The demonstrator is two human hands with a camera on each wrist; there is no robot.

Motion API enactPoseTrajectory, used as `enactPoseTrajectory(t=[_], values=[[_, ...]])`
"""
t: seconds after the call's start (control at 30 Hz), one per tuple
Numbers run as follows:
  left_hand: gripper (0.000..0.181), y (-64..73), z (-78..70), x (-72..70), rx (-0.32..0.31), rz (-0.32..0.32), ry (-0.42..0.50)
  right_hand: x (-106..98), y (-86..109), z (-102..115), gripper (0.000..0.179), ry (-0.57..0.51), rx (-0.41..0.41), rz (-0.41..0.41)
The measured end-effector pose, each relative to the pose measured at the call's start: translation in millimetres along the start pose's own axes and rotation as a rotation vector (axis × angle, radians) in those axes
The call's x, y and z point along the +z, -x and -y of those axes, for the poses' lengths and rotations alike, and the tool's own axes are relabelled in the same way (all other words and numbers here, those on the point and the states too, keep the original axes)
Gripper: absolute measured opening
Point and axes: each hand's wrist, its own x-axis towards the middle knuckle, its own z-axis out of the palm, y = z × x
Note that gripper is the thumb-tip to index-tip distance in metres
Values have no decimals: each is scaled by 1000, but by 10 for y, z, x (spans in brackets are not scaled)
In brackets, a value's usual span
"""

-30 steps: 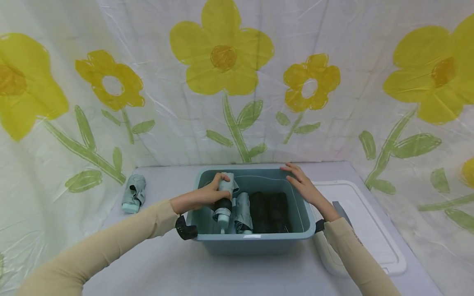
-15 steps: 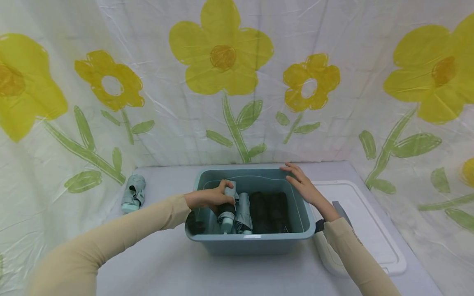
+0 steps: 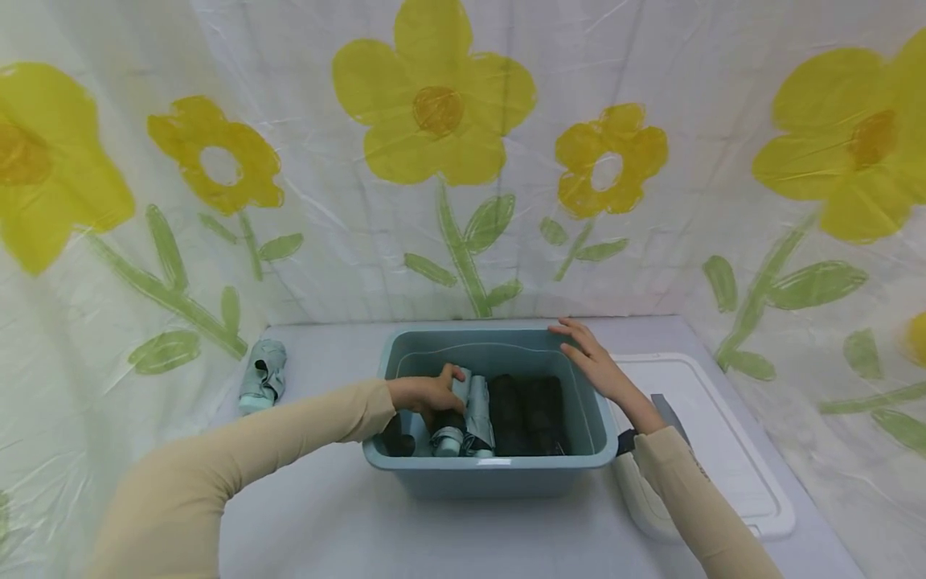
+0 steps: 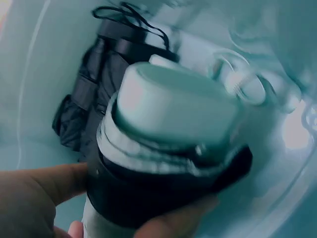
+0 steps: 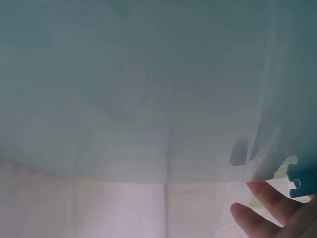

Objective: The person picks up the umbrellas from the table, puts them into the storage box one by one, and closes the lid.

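Note:
My left hand (image 3: pixel 430 394) is down inside a blue-grey plastic bin (image 3: pixel 499 463), holding a folded pale blue umbrella (image 3: pixel 448 442) by its middle. In the left wrist view, thumb and fingers wrap its dark band, and the mint handle (image 4: pixel 173 104) points up toward the camera. Right beside it in the bin lies a second pale blue umbrella (image 3: pixel 479 410). Black folded umbrellas (image 3: pixel 524 414) fill the space to the right. With fingers extended, my right hand (image 3: pixel 593 366) rests at the bin's right rim; its fingertips (image 5: pixel 241 212) show by the bin wall in the right wrist view.
Another folded pale blue umbrella (image 3: pixel 263 374) lies on the table at the back left. A white lid (image 3: pixel 723 466) with a grey handle (image 3: pixel 669 418) lies flat to the right, partly under my right forearm. A flowered curtain (image 3: pixel 333 265) hangs behind.
My left hand has lowered the held umbrella deeper into the bin and moved it right, up against the neighbouring pale blue one. The right hand has stayed at the rim.

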Motion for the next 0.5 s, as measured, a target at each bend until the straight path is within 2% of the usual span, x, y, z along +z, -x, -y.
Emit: enactPoseTrajectory(t=[0.2, 0.5], values=[[53, -66, 12, 0, -36, 22, -41, 14, 4, 4, 38, -4, 8, -1], [52, -174, 8, 57, -63, 4, -143, -4, -10, 1, 39, -17, -8, -4]])
